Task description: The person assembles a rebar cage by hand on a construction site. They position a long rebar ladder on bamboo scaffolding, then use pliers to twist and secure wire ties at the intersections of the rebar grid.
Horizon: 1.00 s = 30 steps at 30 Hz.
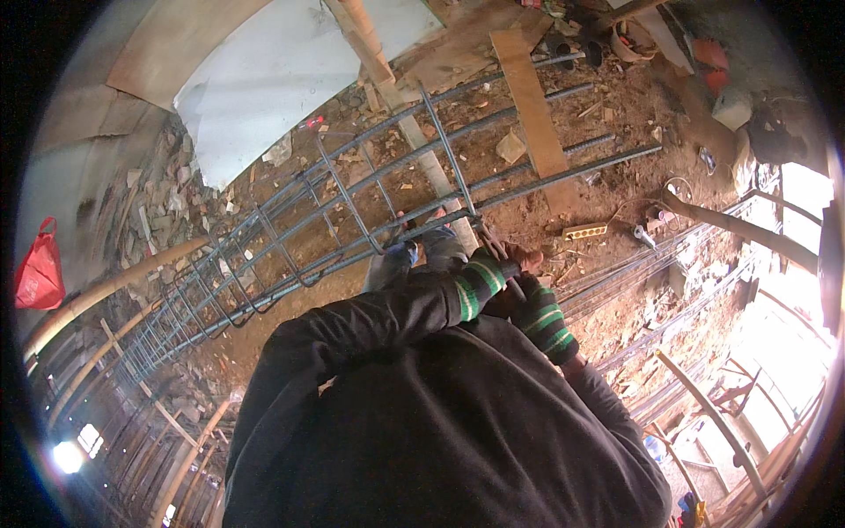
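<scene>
A long rebar cage (352, 189) of ridged bars and square stirrups runs slantwise across the view. At its near bar, beside the end stirrup (447, 145), a dark metal hand tool (495, 244), pincer-like, meets the steel; its jaws are too small to make out. My left hand (493, 266), in a black knit glove with green and white stripes, is closed around this tool, bare fingers curled to the right. Just below and to the right, my right hand (537, 312), gloved alike, is closed on the tool's handle end. Its fingers are mostly hidden.
A wooden board (532, 114) lies across the bar ends. Beneath the cage passes a timber bar (427, 158). To the right are a yellow power strip (584, 231), loose rods (607, 273) and a wooden pole (739, 231). White sheeting (264, 88) and a red bag (40, 271) are left.
</scene>
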Each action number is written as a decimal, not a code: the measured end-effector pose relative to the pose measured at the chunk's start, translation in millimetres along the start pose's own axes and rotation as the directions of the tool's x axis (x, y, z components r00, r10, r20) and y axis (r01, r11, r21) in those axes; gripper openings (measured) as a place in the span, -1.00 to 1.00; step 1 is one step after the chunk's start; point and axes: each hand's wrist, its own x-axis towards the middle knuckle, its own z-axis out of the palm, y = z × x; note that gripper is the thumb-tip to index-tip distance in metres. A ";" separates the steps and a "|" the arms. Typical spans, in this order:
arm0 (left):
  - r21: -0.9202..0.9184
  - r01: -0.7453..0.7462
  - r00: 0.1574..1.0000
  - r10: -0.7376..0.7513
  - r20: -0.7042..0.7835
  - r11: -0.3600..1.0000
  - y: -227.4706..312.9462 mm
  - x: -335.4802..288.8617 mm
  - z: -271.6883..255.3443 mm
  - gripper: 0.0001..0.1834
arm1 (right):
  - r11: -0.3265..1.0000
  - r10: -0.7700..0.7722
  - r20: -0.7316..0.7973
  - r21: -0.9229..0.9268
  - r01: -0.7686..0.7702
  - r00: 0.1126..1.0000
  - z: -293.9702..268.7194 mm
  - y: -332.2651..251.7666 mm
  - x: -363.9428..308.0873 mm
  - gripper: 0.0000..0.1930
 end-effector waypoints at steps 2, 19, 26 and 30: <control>-0.019 0.010 0.981 -0.006 0.196 1.000 -19.7 11.1 -14.4 -0.65 | 0.973 -0.206 0.095 -0.089 0.215 0.974 -6.9 1.1 2.0 -0.59; -0.257 0.157 0.947 -0.071 0.314 0.954 -6.1 -21.4 3.5 -0.57 | 0.282 -0.335 0.792 0.601 -0.747 0.510 -17.3 35.3 25.1 -0.57; -0.306 0.248 0.963 -0.269 -0.030 0.919 41.6 -40.1 33.6 -0.47 | 0.958 0.009 0.044 0.285 -0.022 0.999 -19.7 -12.2 -15.6 -0.44; -0.335 -0.013 0.999 -0.003 -0.047 0.942 31.1 -19.6 41.7 -0.46 | 0.912 -0.154 -0.383 -0.410 -0.019 0.911 10.1 -21.1 -24.5 -0.44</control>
